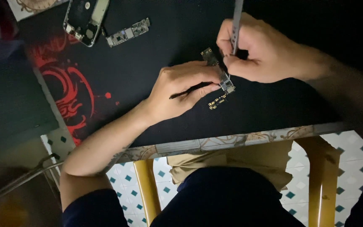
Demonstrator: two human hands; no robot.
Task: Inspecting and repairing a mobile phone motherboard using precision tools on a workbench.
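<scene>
Seen from the head camera, a person's left hand (181, 90) curls its fingers down onto a narrow dark phone circuit board (218, 70) lying on a black desk mat with a red swirl pattern (70, 90), pinning it while a thin dark tool (190, 90) lies gripped under thumb and forefinger. The right hand (257, 48) is clenched around slim metal tweezers (236, 21), tips meeting the board's lower end. The board is long and studded with small components, its long axis running from upper left to lower right. A small gold-contact flex part (217, 101) lies just below it. Farther off rest an opened silver phone frame (85, 19) and a second bare circuit board (128, 32).
</scene>
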